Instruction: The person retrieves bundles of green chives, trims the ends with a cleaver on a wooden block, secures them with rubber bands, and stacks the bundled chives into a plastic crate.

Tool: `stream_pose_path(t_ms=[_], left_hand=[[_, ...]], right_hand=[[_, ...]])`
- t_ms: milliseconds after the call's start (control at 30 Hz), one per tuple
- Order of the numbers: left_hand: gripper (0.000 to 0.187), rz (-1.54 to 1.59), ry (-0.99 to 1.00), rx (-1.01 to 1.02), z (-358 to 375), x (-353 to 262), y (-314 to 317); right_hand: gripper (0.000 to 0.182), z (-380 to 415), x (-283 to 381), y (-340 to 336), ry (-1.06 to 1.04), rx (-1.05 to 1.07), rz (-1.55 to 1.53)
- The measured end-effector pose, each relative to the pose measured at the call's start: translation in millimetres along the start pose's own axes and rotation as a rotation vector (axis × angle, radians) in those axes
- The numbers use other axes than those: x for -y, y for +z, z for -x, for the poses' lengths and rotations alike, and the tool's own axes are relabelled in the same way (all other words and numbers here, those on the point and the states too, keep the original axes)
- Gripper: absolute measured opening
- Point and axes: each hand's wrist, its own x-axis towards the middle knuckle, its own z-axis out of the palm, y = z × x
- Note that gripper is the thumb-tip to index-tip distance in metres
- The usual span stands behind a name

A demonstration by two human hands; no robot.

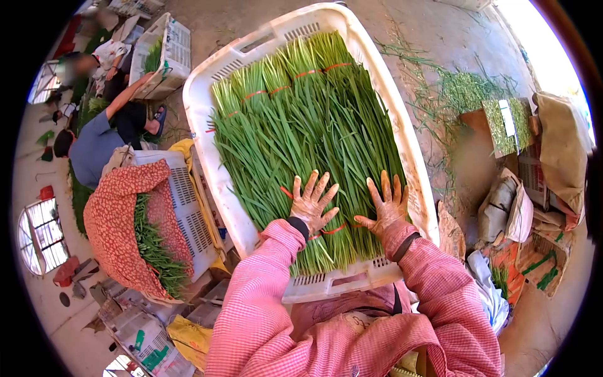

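Note:
A white plastic crate in front of me is packed with bundles of garlic chives, tied with red bands and laid side by side. My left hand, in a thin translucent glove, lies with spread fingers on the bundles near the crate's close end. To its right, my right hand, gloved as well, rests on the chives with its fingers apart, close to the right wall. Neither hand grips anything. Pale stem ends show at the far end and below my hands.
At left, a red patterned cloth wraps more greens beside a pale crate. A person in a blue shirt reaches to another white crate; other people sit behind. Leaf scraps litter the floor at right, near stacked sacks.

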Motion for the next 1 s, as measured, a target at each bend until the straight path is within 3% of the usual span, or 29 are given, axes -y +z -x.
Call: stream_pose_path(t_ms=[167,333,400,467,600,633,700,733,767,800,833,933,967,1000], left_hand=[[0.059,0.01,-0.01,0.116,-7,1,6],[0.061,0.017,0.003,0.039,-12,6,9],[0.059,0.065,-0.02,0.157,-9,3,4],[0.058,0.008,-0.017,0.195,-9,1,-1],[0.058,0.053,-0.026,0.363,-13,3,-12],[0.057,0.056,-0.014,0.326,-13,4,-11],[0.056,0.06,-0.001,0.269,-11,5,-5],[0.056,0.076,-0.019,0.331,-13,4,-12],[0.056,0.079,-0.015,0.25,-12,4,-8],[0.056,0.083,-0.004,0.168,-9,5,0],[0.058,0.159,0.019,0.02,-6,6,10],[0.058,0.144,0.015,-0.005,-6,6,11],[0.058,0.18,0.011,-0.007,-7,7,12],[0.057,0.2,0.014,-0.018,-7,7,9]], right_hand=[[0.096,-4,1,6,0.03,0.092,0.028],[0.088,-3,2,-6,0.051,0.11,-0.007],[0.076,-9,10,-27,-0.078,-0.421,-0.141],[0.067,-40,36,-77,-0.009,-0.14,-0.419],[0.057,-108,74,-77,-0.101,0.167,-0.167],[0.043,-128,76,-60,-0.094,0.295,-0.016],[0.035,-137,79,-45,-0.176,0.309,-0.019],[0.03,-140,80,-49,-0.103,0.339,-0.412],[0.026,-143,81,-54,-0.026,0.357,-0.804],[0.022,-143,77,-77,0.237,0.37,-1.572],[0.019,-150,63,-102,0.006,0.32,-1.958],[0.025,-128,23,-210,-0.333,-0.125,-2.15],[0.027,-121,-29,-240,-0.635,0.004,-2.088],[0.029,-101,-65,-256,-0.553,-0.178,-1.903]])
